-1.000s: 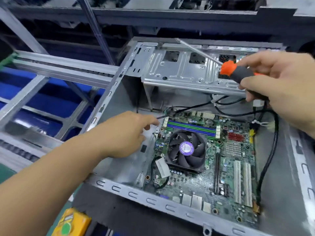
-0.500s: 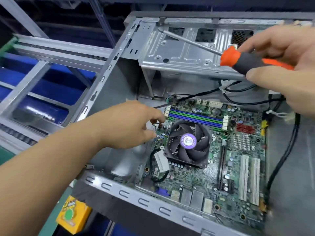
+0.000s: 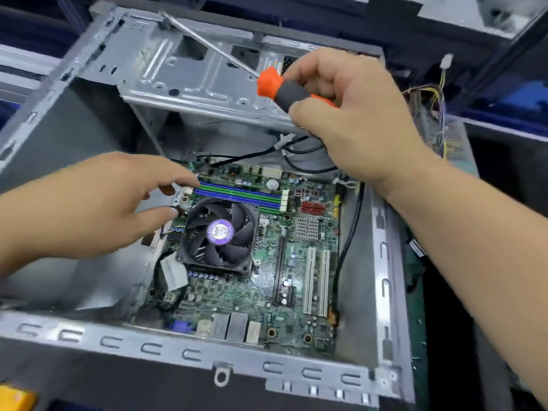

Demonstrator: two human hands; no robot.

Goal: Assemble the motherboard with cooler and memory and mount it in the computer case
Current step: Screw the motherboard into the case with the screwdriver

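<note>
The green motherboard [image 3: 267,292] lies flat inside the open grey computer case [image 3: 118,341]. It carries a black cooler fan [image 3: 221,232] with a purple hub and blue and green memory slots [image 3: 237,195]. My left hand [image 3: 103,203] reaches over the board's upper left corner, its index finger stretched to the end of the memory slots and its thumb by the fan's corner; I see nothing held between them. My right hand [image 3: 355,120] grips an orange and grey screwdriver [image 3: 275,87] above the board. Its shaft points up and left across the drive cage [image 3: 184,72].
Black cables [image 3: 344,256] run along the board's right edge and loop under the drive cage. A power supply with coloured wires [image 3: 439,123] sits outside the case at the right. A yellow object [image 3: 14,398] shows at the bottom left corner.
My right hand has carried the screwdriver leftward, nearer the middle of the case. My left hand's index finger and thumb have spread apart at the board's upper left corner. The view has shifted.
</note>
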